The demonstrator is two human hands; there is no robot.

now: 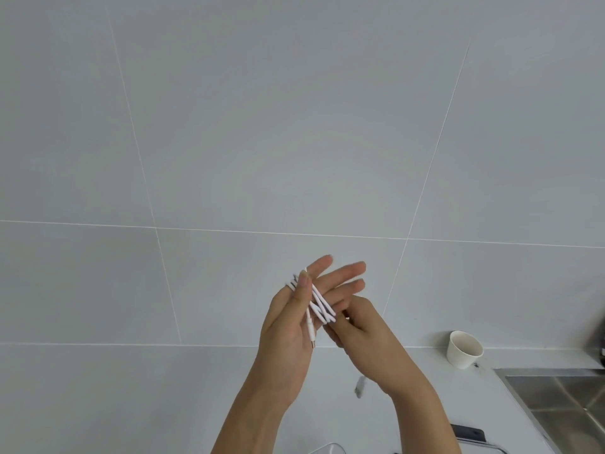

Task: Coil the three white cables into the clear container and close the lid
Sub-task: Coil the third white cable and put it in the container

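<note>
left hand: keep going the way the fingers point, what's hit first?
Likely the tiled wall. The left hand points up and away with the cable looped on it; nothing else shows in line, though depth is unclear.

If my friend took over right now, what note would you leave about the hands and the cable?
Left hand: raised, fingers spread, with a thin white cable looped around them and one plug end hanging by the palm.
Right hand: pinching the loops at their lower end.
Clear plastic container: only a corner shows at the bottom edge, on the pale grey counter; its lid cannot be seen.
Done: this cable is mostly coiled.
Left: put the coil in the container, check the other cables, which are out of view, and close the lid.
</note>
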